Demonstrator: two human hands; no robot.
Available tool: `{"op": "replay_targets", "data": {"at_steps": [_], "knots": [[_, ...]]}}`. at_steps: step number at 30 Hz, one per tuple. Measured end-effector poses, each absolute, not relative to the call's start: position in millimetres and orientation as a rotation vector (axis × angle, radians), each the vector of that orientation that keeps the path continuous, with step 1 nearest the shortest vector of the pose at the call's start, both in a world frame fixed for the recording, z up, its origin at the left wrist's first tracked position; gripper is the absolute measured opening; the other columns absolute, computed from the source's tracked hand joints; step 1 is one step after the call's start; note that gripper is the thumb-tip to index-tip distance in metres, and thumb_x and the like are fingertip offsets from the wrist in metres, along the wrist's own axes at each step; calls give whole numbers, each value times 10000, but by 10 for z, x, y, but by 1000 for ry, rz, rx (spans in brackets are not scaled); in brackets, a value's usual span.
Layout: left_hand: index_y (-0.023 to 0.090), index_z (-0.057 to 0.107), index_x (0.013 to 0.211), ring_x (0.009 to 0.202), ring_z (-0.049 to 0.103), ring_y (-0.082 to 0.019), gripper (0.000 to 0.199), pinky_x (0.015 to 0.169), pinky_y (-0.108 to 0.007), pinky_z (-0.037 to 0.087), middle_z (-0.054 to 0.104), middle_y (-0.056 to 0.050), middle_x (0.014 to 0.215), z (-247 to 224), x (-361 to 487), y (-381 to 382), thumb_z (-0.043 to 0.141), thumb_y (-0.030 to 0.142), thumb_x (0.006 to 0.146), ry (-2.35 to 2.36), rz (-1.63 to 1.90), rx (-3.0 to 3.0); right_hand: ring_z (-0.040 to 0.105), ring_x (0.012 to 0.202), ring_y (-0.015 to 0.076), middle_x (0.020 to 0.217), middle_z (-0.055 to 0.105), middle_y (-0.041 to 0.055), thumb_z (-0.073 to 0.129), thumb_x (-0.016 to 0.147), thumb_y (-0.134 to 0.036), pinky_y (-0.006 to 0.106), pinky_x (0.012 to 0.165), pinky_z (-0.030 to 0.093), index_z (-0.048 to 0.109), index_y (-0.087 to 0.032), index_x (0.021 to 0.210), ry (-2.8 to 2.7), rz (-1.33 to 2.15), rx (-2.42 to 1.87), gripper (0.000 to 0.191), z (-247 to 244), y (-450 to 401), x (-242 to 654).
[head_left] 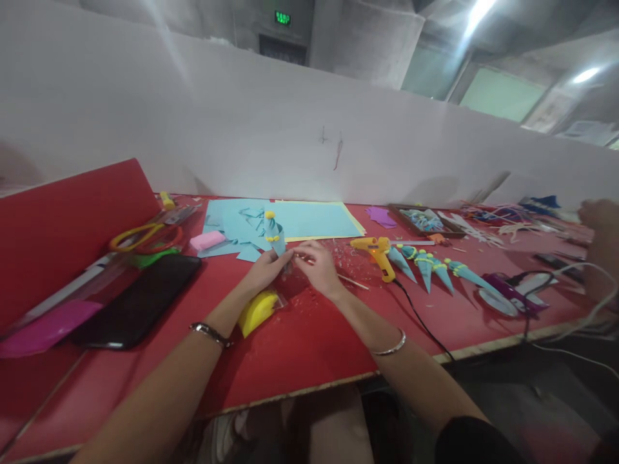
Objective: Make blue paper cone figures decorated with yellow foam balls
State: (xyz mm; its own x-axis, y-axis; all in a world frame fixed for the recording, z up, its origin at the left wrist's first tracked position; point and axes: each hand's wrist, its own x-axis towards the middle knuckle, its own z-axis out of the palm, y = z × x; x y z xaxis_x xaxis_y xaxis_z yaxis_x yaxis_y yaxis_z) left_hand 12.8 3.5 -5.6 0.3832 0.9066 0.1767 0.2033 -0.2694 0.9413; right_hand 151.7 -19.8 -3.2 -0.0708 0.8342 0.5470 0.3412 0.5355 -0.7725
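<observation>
A small blue paper cone (275, 240) stands upright in the fingers of my left hand (264, 270), with yellow trim round it and a yellow ball on top. Close beside it, the thumb and fingertips of my right hand (319, 267) are pinched together; what they hold, if anything, is too small to make out. Below my left hand lies a packet of yellow clay (260, 312). A thin stick (354, 281) is on the table to the right of my right hand. Farther right rests a yellow glue gun (380, 253) beside several finished-looking blue cones (424, 272) with yellow trim.
Blue paper sheets (316, 219) and a pink block (207, 241) lie behind my hands. To the left are a black phone (142, 303) and scissors (138, 238). A tray (453, 231), cables (592, 290) and another person's hand (599, 216) are at right. A white partition (232, 129) stands behind.
</observation>
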Motion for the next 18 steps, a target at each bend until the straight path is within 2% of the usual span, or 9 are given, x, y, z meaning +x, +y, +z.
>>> {"op": "replay_targets", "data": {"at_steps": [8,13,18], "knots": [[168,475,478,381,409,-75,377,430,-208,323,448,38,396,-31,130,23,496,428,749,951,967,1706,572,772,129,879,586,30,525,716,-147,256,692,486,640,-216,881,-1663,574,-960,213,-85,-167,1504],[163,484,492,384,413,-72,392,427,-205,323,453,35,407,-44,124,37,475,448,762,947,978,1689,595,732,135,798,616,29,562,702,-184,271,712,490,621,-182,794,-1592,657,-954,109,-87,-172,1505],[160,488,543,390,397,-64,349,422,-199,312,447,49,434,-57,120,34,517,449,737,925,976,1678,572,691,131,756,575,22,552,711,-175,252,633,482,612,-180,736,-1656,552,-975,66,-60,-191,1508]]}}
